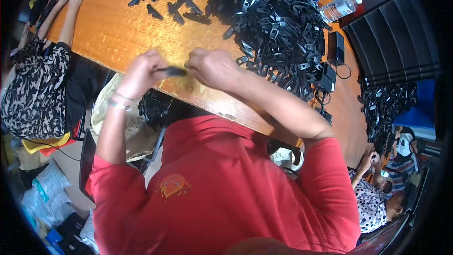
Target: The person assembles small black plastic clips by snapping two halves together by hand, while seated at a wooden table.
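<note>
Over the near edge of the wooden table point(118, 28), my left hand point(144, 73) pinches a small, dark, slightly blurred black plastic part point(175, 71). The part's other end meets the curled fingers of my right hand point(212, 68), which are closed at its tip. Exactly how the right fingertips sit on it is partly hidden. A few loose black plastic pieces point(177, 12) lie on the table beyond my hands. Right of them rises a large heap of similar black clip-like parts point(278, 23), close to my right forearm.
A clear plastic bottle point(339, 8) lies tilted at the far right beside black box-shaped devices point(335, 47) with cables. Co-workers sit at left point(35, 92) and lower right point(373, 203). A pale open sack point(111, 118) hangs below the table edge at my left.
</note>
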`<state>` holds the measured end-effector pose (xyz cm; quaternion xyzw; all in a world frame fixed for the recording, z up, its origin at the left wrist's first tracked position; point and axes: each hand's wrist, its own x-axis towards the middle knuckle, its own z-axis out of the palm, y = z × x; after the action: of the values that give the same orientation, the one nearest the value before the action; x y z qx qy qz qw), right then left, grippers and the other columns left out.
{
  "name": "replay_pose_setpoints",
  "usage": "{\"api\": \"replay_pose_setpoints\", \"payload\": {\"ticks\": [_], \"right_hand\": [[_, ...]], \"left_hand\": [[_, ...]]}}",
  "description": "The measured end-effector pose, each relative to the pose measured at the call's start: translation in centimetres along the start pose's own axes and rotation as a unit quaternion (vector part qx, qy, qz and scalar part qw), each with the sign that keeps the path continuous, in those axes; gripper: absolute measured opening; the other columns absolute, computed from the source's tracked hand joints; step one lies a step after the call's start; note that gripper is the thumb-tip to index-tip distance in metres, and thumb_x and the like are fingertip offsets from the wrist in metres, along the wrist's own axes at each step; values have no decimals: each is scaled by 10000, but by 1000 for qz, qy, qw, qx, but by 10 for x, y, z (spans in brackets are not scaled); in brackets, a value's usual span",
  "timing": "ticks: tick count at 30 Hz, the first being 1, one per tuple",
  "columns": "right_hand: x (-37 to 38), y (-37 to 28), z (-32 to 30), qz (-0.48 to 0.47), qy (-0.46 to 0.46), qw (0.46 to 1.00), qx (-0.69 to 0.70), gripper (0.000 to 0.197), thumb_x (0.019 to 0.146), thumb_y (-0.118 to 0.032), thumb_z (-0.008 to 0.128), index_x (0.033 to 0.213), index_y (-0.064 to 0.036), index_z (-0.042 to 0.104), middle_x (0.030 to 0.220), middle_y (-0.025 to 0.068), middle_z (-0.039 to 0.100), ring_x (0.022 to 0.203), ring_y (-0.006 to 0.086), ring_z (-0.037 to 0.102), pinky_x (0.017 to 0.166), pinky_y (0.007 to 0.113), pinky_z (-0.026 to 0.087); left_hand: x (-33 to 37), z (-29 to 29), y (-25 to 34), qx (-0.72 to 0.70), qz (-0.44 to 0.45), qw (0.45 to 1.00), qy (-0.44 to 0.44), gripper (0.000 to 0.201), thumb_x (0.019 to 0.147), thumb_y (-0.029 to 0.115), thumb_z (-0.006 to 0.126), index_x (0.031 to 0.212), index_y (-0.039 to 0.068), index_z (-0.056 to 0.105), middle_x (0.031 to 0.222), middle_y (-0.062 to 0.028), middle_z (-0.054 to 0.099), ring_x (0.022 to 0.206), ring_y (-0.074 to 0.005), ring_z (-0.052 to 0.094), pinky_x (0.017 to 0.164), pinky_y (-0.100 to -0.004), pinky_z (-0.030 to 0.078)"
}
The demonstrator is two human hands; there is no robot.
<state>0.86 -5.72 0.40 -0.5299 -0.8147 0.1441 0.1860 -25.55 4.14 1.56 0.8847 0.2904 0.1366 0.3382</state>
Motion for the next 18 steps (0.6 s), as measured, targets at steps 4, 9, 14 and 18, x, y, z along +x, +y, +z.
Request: {"api": "replay_pose_setpoints", "payload": {"ticks": [4, 9, 14, 18], "right_hand": [[-49, 4, -53, 15, 26, 999, -35, 206, 894, -175, 804, 1088, -113, 772, 1050, 111, 732, 864, 366, 748, 722, 484, 611], [-80, 18, -60, 90, 27, 985, -143, 129, 905, -104, 731, 1014, -36, 725, 1063, 180, 681, 928, 368, 738, 771, 458, 618], [-79, 27, -51, 70, 45, 981, -173, 162, 887, -71, 667, 1031, -8, 708, 1055, 175, 669, 972, 367, 702, 821, 453, 611], [-76, 23, -52, 53, 65, 988, -131, 170, 899, -83, 660, 1047, -19, 712, 1023, 180, 658, 971, 377, 695, 805, 458, 605]], "left_hand": [[-14, -45, 17, -7, -58, 998, -37, 340, 879, -16, 793, 1214, 29, 766, 1069, -117, 717, 1028, -264, 709, 896, -374, 562], [84, 44, 54, 30, 91, 989, 109, 319, 963, 35, 712, 1281, 45, 744, 1198, -158, 717, 1137, -359, 703, 1004, -423, 562], [136, 95, 59, 52, 172, 974, 139, 326, 940, 34, 727, 1264, 46, 698, 1204, -165, 686, 1192, -402, 646, 1022, -471, 541], [132, 94, 61, 71, 196, 966, 150, 274, 938, 32, 728, 1205, 26, 668, 1203, -166, 681, 1177, -412, 637, 999, -476, 541]]}}
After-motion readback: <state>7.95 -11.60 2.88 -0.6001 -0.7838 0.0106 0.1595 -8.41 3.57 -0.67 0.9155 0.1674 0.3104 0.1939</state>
